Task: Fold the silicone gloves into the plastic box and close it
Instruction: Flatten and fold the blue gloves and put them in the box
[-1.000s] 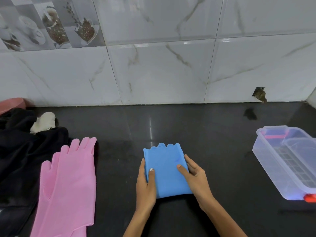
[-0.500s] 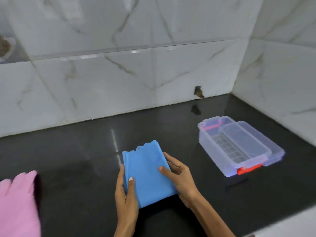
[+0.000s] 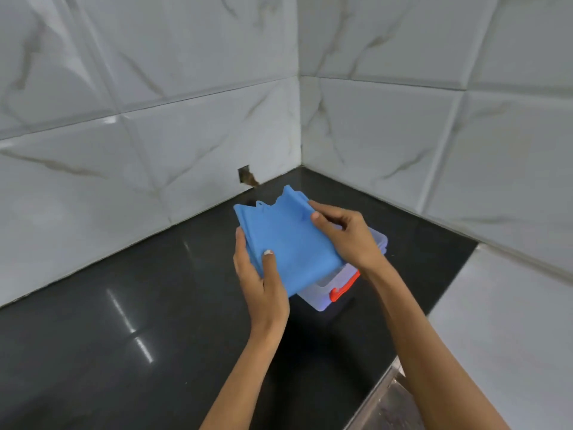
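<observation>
A folded blue silicone glove (image 3: 288,240) is held up in the air above the counter. My left hand (image 3: 263,277) grips its near left edge, thumb on top. My right hand (image 3: 344,237) holds its right edge. Under and behind the glove sits the clear plastic box (image 3: 322,293) with an orange-red latch (image 3: 344,287); most of the box is hidden by the glove and my right hand. The pink glove is out of view.
The black stone counter (image 3: 155,321) runs into a corner of white marble-look tiled walls (image 3: 403,135). A small hole in the tile (image 3: 246,176) sits low on the back wall. A metal edge (image 3: 387,395) shows at the lower right.
Both hands lifted the folded blue glove off the counter and carried it right, over the plastic box. The view swung right, so the pink glove left the frame.
</observation>
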`<action>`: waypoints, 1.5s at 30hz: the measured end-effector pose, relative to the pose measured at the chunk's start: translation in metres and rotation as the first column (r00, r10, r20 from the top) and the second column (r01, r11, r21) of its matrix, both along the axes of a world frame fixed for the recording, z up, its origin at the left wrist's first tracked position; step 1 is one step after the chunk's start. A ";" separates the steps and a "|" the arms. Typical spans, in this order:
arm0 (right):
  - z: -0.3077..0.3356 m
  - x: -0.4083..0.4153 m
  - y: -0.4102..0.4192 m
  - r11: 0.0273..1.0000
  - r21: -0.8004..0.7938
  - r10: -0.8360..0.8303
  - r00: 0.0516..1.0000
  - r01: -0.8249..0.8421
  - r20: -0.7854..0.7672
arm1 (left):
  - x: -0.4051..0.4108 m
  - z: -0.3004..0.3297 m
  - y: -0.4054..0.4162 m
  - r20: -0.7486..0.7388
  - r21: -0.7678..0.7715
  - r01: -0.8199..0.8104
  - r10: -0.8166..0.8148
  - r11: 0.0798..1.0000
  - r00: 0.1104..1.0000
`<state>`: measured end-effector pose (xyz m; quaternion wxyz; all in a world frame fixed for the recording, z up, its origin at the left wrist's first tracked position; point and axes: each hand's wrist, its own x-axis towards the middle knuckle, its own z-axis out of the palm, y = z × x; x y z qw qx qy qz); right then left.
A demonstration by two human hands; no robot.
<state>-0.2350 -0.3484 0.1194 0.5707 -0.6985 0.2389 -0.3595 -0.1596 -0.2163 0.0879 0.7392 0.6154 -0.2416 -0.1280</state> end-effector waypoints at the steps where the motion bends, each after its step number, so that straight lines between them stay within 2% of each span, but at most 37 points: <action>1: 0.002 -0.001 -0.011 1.000 -0.015 -0.017 1.000 0.017 -0.016 | 0.001 0.001 -0.010 0.018 0.035 0.037 -0.037 0.999 0.999; 6: 0.002 0.008 -0.056 0.998 -0.059 -0.025 0.996 0.020 -0.091 | 0.014 0.003 -0.043 0.143 0.264 0.114 -0.156 0.958 0.977; 10: -0.013 0.023 -0.076 0.990 -0.140 -0.002 0.982 -0.026 -0.191 | 0.019 -0.006 -0.052 0.282 0.468 -0.013 -0.135 0.884 0.950; 14: -0.030 0.029 -0.079 0.943 -0.328 -0.053 0.941 -0.063 -0.333 | 0.017 -0.024 -0.053 0.552 0.700 -0.325 -0.192 0.636 0.811; 16: -0.037 0.032 -0.074 0.890 -0.446 -0.095 0.921 -0.091 -0.377 | 0.018 -0.029 -0.054 0.602 0.749 -0.420 -0.260 0.513 0.755; 18: -0.043 0.037 -0.066 0.824 -0.542 -0.139 0.869 -0.166 -0.476 | 0.021 -0.029 -0.056 0.609 0.770 -0.452 -0.309 0.451 0.730; 21: -0.048 0.044 -0.056 0.746 -0.604 -0.216 0.755 -0.282 -0.619 | 0.025 -0.025 -0.060 0.609 0.783 -0.471 -0.348 0.407 0.713; 26: -0.049 0.049 -0.055 0.640 -0.635 -0.320 0.600 -0.433 -0.733 | 0.028 -0.022 -0.061 0.622 0.783 -0.526 -0.441 0.333 0.647; 29: -0.053 0.052 -0.050 0.593 -0.637 -0.371 0.536 -0.492 -0.759 | 0.032 -0.019 -0.065 0.562 0.824 -0.499 -0.504 0.270 0.656; 33: -0.061 0.059 -0.047 0.325 -0.701 -0.624 0.413 -0.634 -0.663 | 0.046 -0.014 -0.068 0.457 0.872 -0.457 -0.631 0.176 0.627; 36: -0.066 0.061 -0.049 0.286 -0.602 -0.704 0.263 -0.746 -0.660 | 0.051 -0.013 -0.071 0.430 0.882 -0.440 -0.676 0.171 0.598; 40: -0.069 0.066 -0.042 0.354 -0.465 -0.696 0.103 -0.811 -0.711 | 0.053 -0.015 -0.072 0.470 0.872 -0.423 -0.666 0.247 0.580; 45: -0.068 0.071 -0.037 0.403 -0.420 -0.673 0.048 -0.813 -0.738 | 0.054 -0.016 -0.073 0.491 0.862 -0.421 -0.675 0.284 0.551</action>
